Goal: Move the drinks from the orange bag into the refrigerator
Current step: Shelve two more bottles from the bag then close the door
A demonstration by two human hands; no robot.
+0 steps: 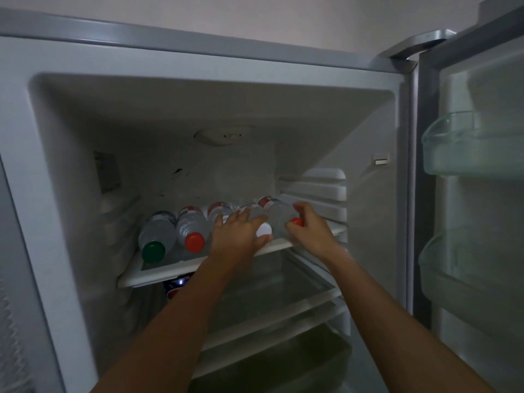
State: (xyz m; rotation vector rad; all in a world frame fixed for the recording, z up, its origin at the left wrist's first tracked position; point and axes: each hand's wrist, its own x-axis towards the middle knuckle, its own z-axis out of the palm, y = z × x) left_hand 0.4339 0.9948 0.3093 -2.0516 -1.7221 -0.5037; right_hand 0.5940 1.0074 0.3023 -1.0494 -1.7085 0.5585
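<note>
Several clear water bottles lie on their sides on the top shelf (170, 272) of the open refrigerator, caps toward me. At the left lies a green-capped bottle (157, 236), beside it a red-capped bottle (192, 229). My left hand (238, 234) rests with straight fingers over a white-capped bottle (263, 230) in the middle. My right hand (310, 228) grips the neck end of another red-capped bottle (279, 215) at the right of the row. The orange bag is out of view.
The refrigerator door (482, 194) stands open at the right with green-tinted door bins (453, 143). Below the top shelf are glass shelves (283, 290), with a dark can (177, 282) at the left, and a dim crisper drawer (283, 361).
</note>
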